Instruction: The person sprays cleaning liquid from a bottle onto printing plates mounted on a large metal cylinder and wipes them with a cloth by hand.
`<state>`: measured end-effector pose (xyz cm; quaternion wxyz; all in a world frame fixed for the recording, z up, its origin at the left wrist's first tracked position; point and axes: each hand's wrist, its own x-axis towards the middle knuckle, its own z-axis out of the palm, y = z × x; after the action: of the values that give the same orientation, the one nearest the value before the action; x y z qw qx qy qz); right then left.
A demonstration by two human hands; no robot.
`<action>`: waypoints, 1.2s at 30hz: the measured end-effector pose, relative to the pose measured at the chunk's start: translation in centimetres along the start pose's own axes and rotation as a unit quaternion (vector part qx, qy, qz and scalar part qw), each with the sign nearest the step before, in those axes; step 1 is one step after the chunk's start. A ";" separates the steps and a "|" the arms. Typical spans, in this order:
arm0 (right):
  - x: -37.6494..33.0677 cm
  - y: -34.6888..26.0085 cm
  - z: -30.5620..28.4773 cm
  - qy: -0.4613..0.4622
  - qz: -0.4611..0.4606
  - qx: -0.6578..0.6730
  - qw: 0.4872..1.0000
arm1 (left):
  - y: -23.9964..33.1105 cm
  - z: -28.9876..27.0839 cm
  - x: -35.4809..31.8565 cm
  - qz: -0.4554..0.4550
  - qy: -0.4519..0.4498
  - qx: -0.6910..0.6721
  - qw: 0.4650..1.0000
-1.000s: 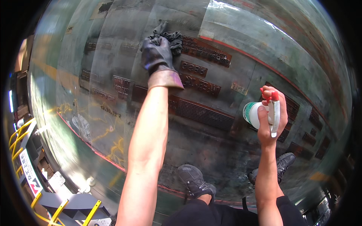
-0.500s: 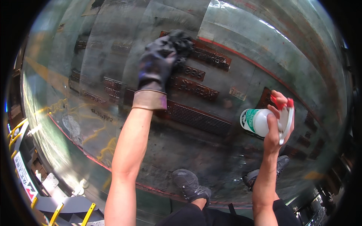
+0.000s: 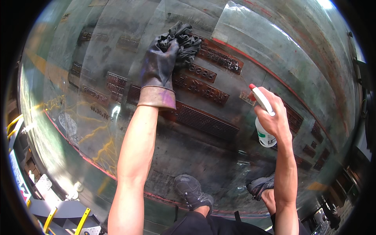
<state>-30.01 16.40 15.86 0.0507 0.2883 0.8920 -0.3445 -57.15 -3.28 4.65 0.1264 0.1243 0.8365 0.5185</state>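
My left hand [image 3: 160, 64] wears a dark, stained glove with a tan and purple cuff. Its fingers are closed round a crumpled black rag [image 3: 188, 49], pressed against a reddish-brown plate with raised characters [image 3: 219, 56]. On the right, my bare right hand [image 3: 276, 117] grips the neck of a white spray bottle [image 3: 266, 139] with a green label. The bottle's red nozzle tip [image 3: 252, 86] points away and to the left. Below the rag lie a plate with larger raised characters [image 3: 201, 90] and a finely patterned brown plate [image 3: 207, 120].
Several more brown plates, one of them a small block [image 3: 116, 86], are spread over the dark grey-green surface [image 3: 184, 154] under clear sheeting. A red line [image 3: 270, 72] crosses it. My shoes [image 3: 192, 192] rest on the near part. Grey and yellow equipment [image 3: 58, 213] stands at lower left.
My right hand has turned over and shifted left, swinging the spray bottle from sideways to roughly upright. My left hand and rag, blurred before, are sharp now and have barely shifted.
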 end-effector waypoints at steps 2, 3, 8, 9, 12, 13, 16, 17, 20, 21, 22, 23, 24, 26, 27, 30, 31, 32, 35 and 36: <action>-0.2 -0.2 0.0 -0.005 -0.010 0.005 1.000 | 0.3 0.0 -0.3 0.000 0.004 -0.018 1.000; -0.3 0.0 -0.1 -0.015 -0.008 0.014 1.000 | 0.3 0.1 -0.4 -0.004 0.007 -0.021 1.000; -0.5 0.0 0.4 0.058 -0.035 0.044 0.997 | 0.3 0.1 -0.3 -0.007 0.005 -0.030 1.000; -0.4 0.1 0.2 0.030 -0.024 0.049 0.998 | 0.3 0.0 -0.2 -0.009 0.006 -0.017 1.000; -0.1 0.6 -0.4 -0.015 -0.011 0.071 0.997 | 0.6 0.0 -0.2 -0.007 0.007 0.022 1.000; -0.2 0.7 -0.3 -0.005 -0.019 0.083 0.996 | 0.8 0.0 -0.1 -0.003 0.008 0.037 0.999; -1.1 0.8 -0.5 0.043 -0.047 0.146 0.987 | 1.8 -0.3 -0.9 0.027 0.006 0.096 0.995; -1.7 0.7 -0.9 0.065 -0.054 0.167 0.982 | 2.3 -0.1 -1.2 0.041 0.003 0.113 0.993; -4.1 1.2 -1.1 0.166 -0.054 0.294 0.940 | 4.1 0.8 -2.6 0.024 0.022 0.178 0.983; -4.7 1.5 -1.3 0.174 -0.066 0.289 0.939 | 5.5 1.4 -3.2 -0.002 -0.002 0.201 0.980; -5.5 1.5 -1.9 0.171 -0.021 0.243 0.955 | 3.9 2.9 -3.4 0.024 -0.010 0.156 0.987; -5.8 1.3 -1.9 0.187 0.002 0.256 0.948 | 4.2 4.3 -4.3 0.048 0.003 0.169 0.984; -5.9 1.2 -1.8 0.203 0.025 0.266 0.942 | 4.6 6.2 -5.6 0.071 0.014 0.178 0.981; -5.9 1.3 -1.8 0.230 0.036 0.279 0.932 | 4.8 10.4 -8.2 0.127 0.059 0.167 0.976; -5.9 1.4 -1.7 0.242 0.040 0.287 0.926 | 5.3 11.9 -9.8 0.149 0.009 0.166 0.975; -5.9 1.0 -1.1 0.257 0.042 0.290 0.921 | 6.6 15.7 -14.5 0.239 -0.109 0.250 0.932; -6.3 1.5 -1.2 0.251 0.042 0.285 0.924 | 8.0 16.7 -14.0 0.262 -0.079 0.241 0.931; -6.7 1.9 -1.3 0.247 0.042 0.280 0.927 | 9.1 17.0 -13.0 0.286 -0.051 0.231 0.929; -6.6 1.6 -1.0 0.264 0.035 0.315 0.911 | 7.2 10.9 -5.2 0.231 -0.045 0.405 0.884; -6.8 2.6 -1.3 0.289 0.049 0.299 0.908 | 4.3 9.5 -3.1 0.253 0.014 0.318 0.913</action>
<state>-22.76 15.55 17.29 -0.2814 0.4202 0.7075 -0.4936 -50.65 5.43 4.69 -0.0671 0.3582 0.8995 0.2410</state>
